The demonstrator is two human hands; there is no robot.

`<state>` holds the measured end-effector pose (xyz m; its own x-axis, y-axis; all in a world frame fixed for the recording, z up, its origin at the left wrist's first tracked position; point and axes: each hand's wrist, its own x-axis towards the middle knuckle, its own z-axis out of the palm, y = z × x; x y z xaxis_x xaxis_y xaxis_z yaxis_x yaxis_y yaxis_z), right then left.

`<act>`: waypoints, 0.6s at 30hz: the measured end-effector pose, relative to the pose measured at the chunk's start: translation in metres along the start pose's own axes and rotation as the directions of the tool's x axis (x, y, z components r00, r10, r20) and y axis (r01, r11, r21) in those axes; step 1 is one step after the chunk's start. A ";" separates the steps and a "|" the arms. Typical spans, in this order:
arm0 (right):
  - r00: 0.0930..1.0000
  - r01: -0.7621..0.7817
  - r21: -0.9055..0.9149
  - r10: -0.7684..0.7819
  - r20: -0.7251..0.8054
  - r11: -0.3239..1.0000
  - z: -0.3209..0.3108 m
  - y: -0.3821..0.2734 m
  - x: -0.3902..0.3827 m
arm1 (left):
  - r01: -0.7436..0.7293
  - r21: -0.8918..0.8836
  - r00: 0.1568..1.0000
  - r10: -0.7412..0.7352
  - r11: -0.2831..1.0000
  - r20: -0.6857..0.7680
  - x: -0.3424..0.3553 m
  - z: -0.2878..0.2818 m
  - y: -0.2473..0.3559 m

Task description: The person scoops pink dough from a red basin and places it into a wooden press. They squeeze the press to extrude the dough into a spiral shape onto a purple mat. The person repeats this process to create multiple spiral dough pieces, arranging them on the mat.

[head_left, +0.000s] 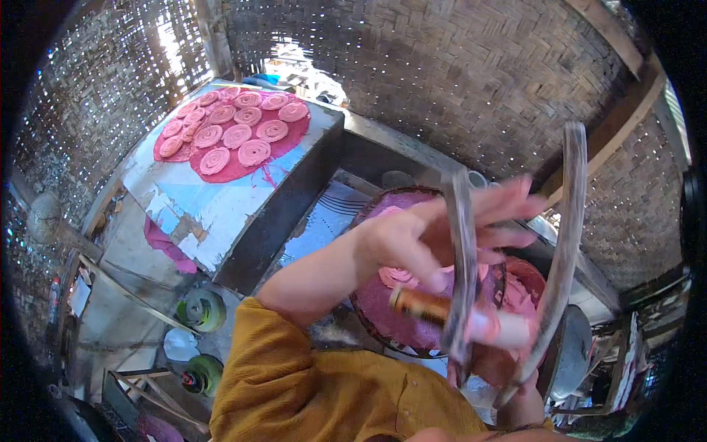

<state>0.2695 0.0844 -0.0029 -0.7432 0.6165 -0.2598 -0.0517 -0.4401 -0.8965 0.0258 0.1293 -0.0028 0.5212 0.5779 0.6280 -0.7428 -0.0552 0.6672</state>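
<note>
Bamboo walls flank a pale desk where pink coils lie flat, probably to keep their spirals. Over a round tray, a tube crosses between wooden bars; left grip spread behind one, right grip mostly hidden, its hold unclear.

Left hand: blurred, partly covered by a blurred bar
Right hand: mostly hidden
Tube: smeared, too blurred to read
Tray: partly hidden behind left hand
</note>
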 end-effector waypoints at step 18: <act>0.921 -0.383 -0.041 0.378 -0.094 0.923 -0.018 -0.011 0.006 | -0.238 -0.385 0.921 0.082 0.892 -0.380 0.001 -0.070 -0.077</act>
<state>0.2773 0.1047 -0.0013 -0.6411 0.4627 -0.6123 0.2647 -0.6156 -0.7423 0.0545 0.1910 -0.0811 0.2596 0.8376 0.4806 -0.9482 0.1267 0.2914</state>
